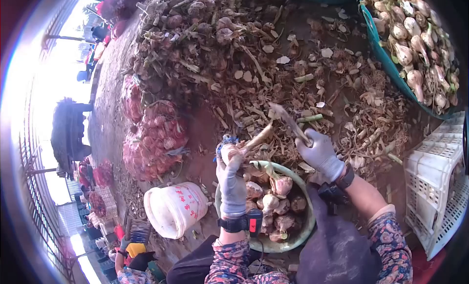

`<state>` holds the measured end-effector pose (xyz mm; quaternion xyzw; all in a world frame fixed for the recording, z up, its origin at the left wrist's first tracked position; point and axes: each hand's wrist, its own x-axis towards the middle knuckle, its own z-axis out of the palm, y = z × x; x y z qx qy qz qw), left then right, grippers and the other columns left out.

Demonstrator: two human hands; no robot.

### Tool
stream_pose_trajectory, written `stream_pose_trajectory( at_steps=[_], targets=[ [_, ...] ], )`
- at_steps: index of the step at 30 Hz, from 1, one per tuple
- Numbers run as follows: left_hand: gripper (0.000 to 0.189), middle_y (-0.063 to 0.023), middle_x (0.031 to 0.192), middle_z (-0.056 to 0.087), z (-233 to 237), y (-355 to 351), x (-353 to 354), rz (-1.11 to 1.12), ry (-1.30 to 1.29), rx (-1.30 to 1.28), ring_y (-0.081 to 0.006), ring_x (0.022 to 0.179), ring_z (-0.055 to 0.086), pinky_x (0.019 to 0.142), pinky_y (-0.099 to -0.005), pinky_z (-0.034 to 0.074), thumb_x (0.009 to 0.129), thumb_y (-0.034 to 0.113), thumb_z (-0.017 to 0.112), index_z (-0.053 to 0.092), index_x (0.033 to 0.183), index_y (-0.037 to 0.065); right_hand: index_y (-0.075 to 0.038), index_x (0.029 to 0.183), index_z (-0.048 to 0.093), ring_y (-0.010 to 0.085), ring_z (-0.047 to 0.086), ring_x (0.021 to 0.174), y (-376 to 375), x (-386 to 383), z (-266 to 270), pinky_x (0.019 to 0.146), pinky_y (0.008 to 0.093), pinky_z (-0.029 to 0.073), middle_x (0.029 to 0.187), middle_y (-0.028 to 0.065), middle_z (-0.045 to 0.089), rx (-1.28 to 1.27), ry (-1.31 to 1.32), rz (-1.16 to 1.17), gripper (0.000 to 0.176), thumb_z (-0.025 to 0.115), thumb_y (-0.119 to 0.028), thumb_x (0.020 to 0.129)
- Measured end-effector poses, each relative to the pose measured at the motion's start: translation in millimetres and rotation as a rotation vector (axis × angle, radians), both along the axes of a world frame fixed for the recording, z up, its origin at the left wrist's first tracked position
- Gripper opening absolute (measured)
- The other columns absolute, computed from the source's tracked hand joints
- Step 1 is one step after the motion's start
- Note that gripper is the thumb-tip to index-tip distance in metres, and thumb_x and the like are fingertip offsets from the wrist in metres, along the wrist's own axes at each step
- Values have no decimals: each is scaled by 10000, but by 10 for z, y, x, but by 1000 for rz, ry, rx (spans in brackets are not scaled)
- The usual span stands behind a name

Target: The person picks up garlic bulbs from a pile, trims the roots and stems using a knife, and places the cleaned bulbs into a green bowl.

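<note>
My left hand point(231, 184), in a grey-white work glove, is closed around a garlic bulb point(228, 152) whose dry stem points up and to the right. Gloved too, my right hand point(320, 154) grips the tan end of a narrow knife-like tool point(288, 121), angled up and left; blur hides its exact kind. The tool is apart from the bulb. Below my hands, a pale green basin point(309, 225) holds several trimmed garlic bulbs point(271, 203).
Uncut garlic point(195, 34) is heaped ahead, with cut stalks point(303, 78) strewn beside it. A teal tub of bulbs point(373, 39), white crate point(430, 186), white bucket point(171, 210) and red net bags point(154, 142) stand around. Another person point(134, 262) is at lower left.
</note>
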<state>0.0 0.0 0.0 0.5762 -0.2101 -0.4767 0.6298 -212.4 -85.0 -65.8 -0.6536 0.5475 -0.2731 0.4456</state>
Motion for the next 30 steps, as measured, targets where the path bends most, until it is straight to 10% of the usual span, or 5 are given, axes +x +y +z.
stream_pose_trajectory(
  at_steps=[8,12,21,28,30],
  targets=[
    [199,-57,963,616,513,-153,-446,170,398,-131,-164,721,556,682,-335,518,901,310,550,531,847,120,-79,896,638,404,622,796,194,89,-428,729,479,494,841,208,657,287,183,372,337,587,-391,780],
    [615,-75,1196,583,640,-8,321,-1200,-507,232,-193,1126,535,994,-334,406,732,202,797,539,1265,39,-42,835,640,403,626,800,202,-264,-423,725,477,498,775,216,651,360,303,135,346,618,-379,760],
    [693,-252,1107,543,-330,-2709,2158,289,-1227,269,-297,1017,577,872,-380,481,697,358,787,470,1132,-78,-47,752,592,403,607,702,134,-158,-529,631,475,473,690,194,619,238,347,122,338,643,-381,764],
    [707,-315,1213,479,-525,-2958,2207,196,-1242,693,-447,1018,576,916,-446,459,708,152,650,338,1312,-42,-62,786,628,388,615,688,-34,-251,-516,646,463,485,655,174,616,362,393,129,313,631,-374,777],
    [509,-166,1007,616,-760,-2400,2249,118,-751,75,-246,876,633,529,-335,520,767,-51,546,453,1252,76,-60,778,619,382,613,675,-141,-233,-481,626,455,481,649,170,610,307,286,107,309,639,-368,777]
  ],
)
